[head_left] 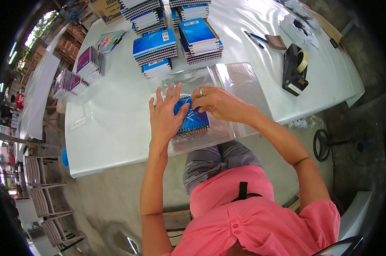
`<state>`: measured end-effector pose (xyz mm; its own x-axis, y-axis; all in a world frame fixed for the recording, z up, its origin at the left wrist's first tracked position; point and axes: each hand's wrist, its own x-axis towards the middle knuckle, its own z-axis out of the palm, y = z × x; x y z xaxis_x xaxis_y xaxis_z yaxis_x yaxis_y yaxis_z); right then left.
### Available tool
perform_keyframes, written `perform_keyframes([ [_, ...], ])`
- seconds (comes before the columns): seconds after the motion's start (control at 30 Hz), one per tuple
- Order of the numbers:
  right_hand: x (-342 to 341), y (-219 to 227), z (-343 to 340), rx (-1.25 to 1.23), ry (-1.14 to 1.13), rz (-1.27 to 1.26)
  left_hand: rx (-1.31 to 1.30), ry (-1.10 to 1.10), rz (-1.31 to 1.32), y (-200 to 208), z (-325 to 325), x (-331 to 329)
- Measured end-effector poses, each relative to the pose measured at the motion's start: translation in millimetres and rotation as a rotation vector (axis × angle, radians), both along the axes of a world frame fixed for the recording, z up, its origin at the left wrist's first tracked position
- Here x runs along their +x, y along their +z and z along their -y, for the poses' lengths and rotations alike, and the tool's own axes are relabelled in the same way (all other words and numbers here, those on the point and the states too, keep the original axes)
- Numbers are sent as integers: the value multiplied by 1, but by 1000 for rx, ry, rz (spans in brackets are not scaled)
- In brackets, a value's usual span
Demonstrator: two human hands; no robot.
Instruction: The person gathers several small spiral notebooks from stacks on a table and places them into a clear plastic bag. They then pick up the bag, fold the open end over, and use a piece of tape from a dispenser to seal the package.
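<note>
A small blue spiral notebook lies in front of me on clear plastic sheets, its wire binding toward me. Shiny creases across its cover look like clear film. My left hand rests over the notebook's left side, fingers spread and thumb reaching onto the cover. From the right, my right hand, with a ring on one finger, bends its fingertips together at the cover's upper right. Whatever is between those fingertips is hidden or too small to make out.
Stacks of blue spiral notebooks stand beyond my hands, and purple notebooks sit at the left. To the right are a black tape dispenser, pens and a brown pouch. A cardboard box stands at the far left of the table.
</note>
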<state>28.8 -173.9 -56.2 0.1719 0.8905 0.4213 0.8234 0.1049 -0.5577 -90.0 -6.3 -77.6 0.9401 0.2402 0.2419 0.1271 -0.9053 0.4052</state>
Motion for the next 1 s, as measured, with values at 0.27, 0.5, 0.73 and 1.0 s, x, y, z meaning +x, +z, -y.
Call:
perform_keyframes([
  [0.27,8,9,-1,-116,27,-68,-25,11,35,-1,0,1],
  [0.5,6,-1,-8,24,1,-103,-25,6,55,-2,-1,1],
  [0.73,1,-14,-14,86,18,233,2,16,117,-9,-1,0],
  [1.0,2,-30,-3,154,-39,-155,28,23,123,-10,-1,1],
])
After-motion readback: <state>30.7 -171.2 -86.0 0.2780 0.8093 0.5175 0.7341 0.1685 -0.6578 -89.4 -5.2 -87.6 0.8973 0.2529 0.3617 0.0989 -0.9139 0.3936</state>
